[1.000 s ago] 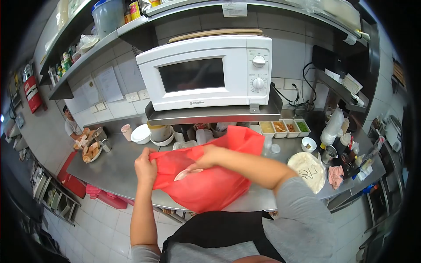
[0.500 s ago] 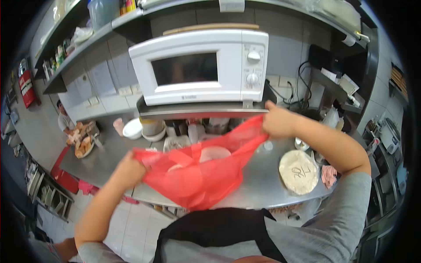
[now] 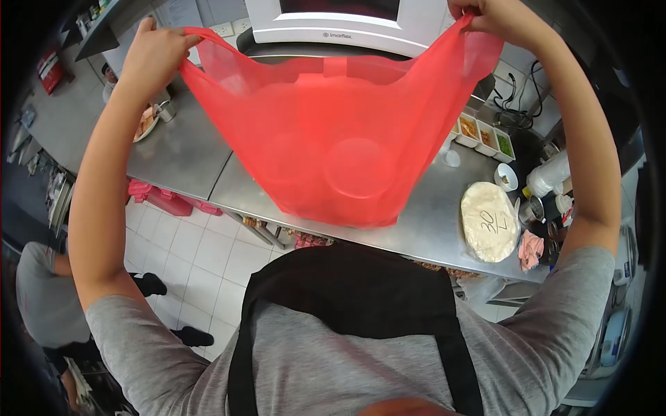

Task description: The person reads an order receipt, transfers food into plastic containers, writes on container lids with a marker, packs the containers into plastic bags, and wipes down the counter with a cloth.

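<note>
A red plastic bag (image 3: 298, 132) hangs stretched between my hands, in front of the microwave and over the steel counter. My left hand (image 3: 158, 52) is closed on its left handle, at the upper left. The right handle is gripped by my right hand (image 3: 489, 19), whose upper part is near the frame's top edge. A round container (image 3: 361, 168) shows faintly through the bag, low and right of its middle. The bag's base is close to the counter's front edge; contact cannot be told.
On the counter (image 3: 187, 149) at right lie a round wrapped item (image 3: 489, 222) marked 30, a small white bowl (image 3: 506, 177), ingredient tubs (image 3: 485, 139) and a pink cloth (image 3: 531, 249). The microwave (image 3: 340, 28) stands behind. Another person (image 3: 48, 295) is at lower left.
Both hands have risen with the bag's handles, spreading and lifting the bag upright. Earlier my right hand was at the bag's opening. The view has tilted down, and a person has appeared at lower left.
</note>
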{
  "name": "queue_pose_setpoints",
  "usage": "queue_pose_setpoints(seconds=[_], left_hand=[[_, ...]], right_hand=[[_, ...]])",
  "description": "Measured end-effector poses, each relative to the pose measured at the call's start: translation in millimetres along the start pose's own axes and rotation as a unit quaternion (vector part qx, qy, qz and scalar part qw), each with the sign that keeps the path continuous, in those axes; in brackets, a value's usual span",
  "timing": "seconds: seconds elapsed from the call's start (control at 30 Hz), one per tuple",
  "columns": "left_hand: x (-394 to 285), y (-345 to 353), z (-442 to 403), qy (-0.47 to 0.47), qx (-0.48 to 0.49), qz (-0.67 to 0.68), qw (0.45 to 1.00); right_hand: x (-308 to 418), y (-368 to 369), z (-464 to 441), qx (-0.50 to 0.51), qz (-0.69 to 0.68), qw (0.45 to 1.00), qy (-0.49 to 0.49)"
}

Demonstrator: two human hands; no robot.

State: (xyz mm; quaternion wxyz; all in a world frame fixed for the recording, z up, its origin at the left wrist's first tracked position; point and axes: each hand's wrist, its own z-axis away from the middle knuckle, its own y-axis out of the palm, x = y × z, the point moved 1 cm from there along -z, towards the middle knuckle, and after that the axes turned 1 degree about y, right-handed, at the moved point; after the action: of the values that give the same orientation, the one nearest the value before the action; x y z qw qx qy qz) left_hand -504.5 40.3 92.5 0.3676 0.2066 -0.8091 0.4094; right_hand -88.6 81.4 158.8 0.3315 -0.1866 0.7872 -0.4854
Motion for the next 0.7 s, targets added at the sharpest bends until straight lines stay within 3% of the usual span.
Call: queue_pose_setpoints(seconds=[0.2, 0.27, 0.3, 0.33, 0.37, 0.4, 0.43, 0.47, 0.53, 0.6, 0.7], left_hand=[[-11, -6, 3, -0.046, -0.009, -0.002, 0.999], [-23, 0, 9, -0.051, -0.041, -0.014, 0.998], [-26, 0, 13, -0.024, -0.072, 0.034, 0.997], [-28, -5, 18, 0.004, -0.111, 0.078, 0.991], [-28, -18, 22, -0.006, -0.049, 0.203, 0.978], [-25, -48, 26, -0.004, 0.008, 0.339, 0.941], [-23, -69, 30, 0.018, 0.016, 0.495, 0.869], [-27, -80, 28, 0.033, -0.031, 0.530, 0.847], [-30, -99, 33, 0.044, -0.114, 0.556, 0.822], [-33, -111, 37, 0.031, -0.179, 0.543, 0.819], [-44, -111, 31, 0.021, -0.257, 0.550, 0.794]], right_hand=[[-1, 7, -11, 0.032, -0.008, 0.999, 0.025], [-7, 37, -4, 0.010, -0.087, 0.995, 0.047], [-11, 39, -6, 0.108, -0.090, 0.988, 0.064], [-9, 22, 1, 0.104, -0.101, 0.989, -0.004], [-10, 4, 3, 0.123, -0.166, 0.978, 0.031], [-28, 0, 1, 0.060, -0.290, 0.955, -0.008], [-49, -10, -7, -0.009, -0.347, 0.938, 0.021], [-78, -11, -19, -0.071, -0.410, 0.908, 0.048], [-111, -21, -43, -0.357, -0.377, 0.844, 0.130], [-155, -19, -80, -0.425, -0.464, 0.763, 0.144], [-160, -12, -111, -0.370, -0.527, 0.725, 0.245]])
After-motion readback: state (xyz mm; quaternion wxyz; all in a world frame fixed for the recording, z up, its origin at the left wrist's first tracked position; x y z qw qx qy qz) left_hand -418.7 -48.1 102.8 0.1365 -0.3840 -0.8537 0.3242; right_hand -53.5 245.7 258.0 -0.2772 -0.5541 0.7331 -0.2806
